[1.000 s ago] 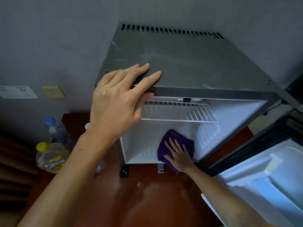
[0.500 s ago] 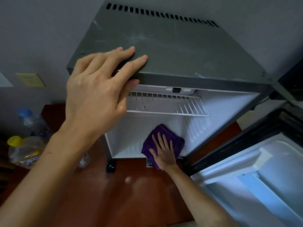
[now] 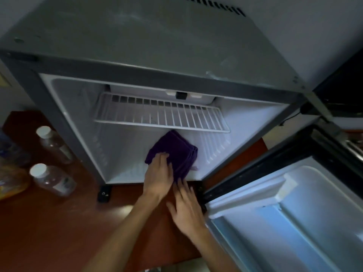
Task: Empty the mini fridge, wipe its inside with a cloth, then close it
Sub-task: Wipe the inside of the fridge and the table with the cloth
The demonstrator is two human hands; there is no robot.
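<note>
Head view: left hand [image 3: 158,178] fingers gripped folded purple cloth [image 3: 176,152] on grey mini fridge [image 3: 137,46] white floor; right hand [image 3: 186,209] fingers spread, empty, beside it.

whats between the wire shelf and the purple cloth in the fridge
Nothing: in the head view, only bare white back wall separates the wire shelf from the purple cloth.

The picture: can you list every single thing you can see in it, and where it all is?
mini fridge: one, grey outside, white inside, standing on the floor.
fridge door: one, white inside, swung open at right.
wire shelf: one, white, upper part of the fridge, bare.
cloth: one, purple, folded, on the fridge floor.
bottles: two, clear with white caps, on the floor left of the fridge.
floor: reddish brown.
left hand: on the cloth.
right hand: open, blurred, beside the cloth's near edge.
</note>
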